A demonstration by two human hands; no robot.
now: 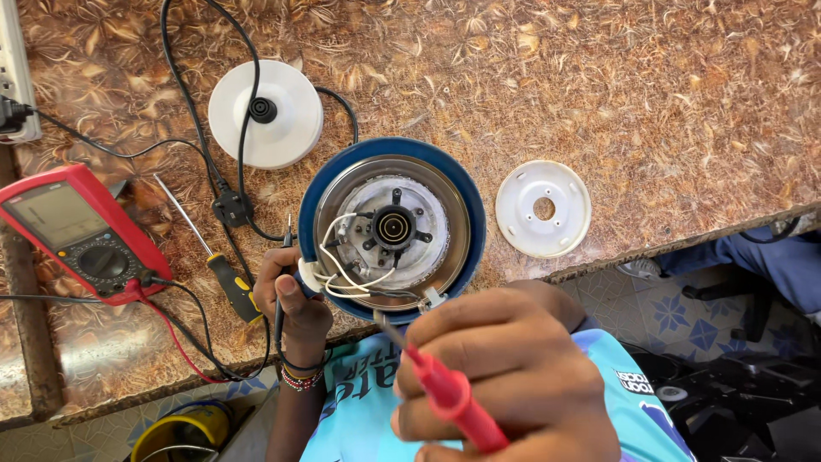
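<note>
So our right hand [505, 376] was clamped around the red probe [453, 398], tip angled forward at the near rim of the upturned kettle [392, 229], probably so the metal point could reach the terminals there. Our left hand [291, 304], just to the left of it, was closed on the black probe [280, 312] and pressed against the kettle's side where the white wires [342, 269] bunch up, which looked like it steadied the thing too. The kettle sat right in front of both hands, bottom up, blue shell round a steel plate with a black ring connector in the middle. Left of our left hand lay a yellow-handled screwdriver [231, 282], then the red multimeter [77, 231]. Further out sat the white power base [291, 133], and off to the right the removed white cover disc [543, 208].
</note>
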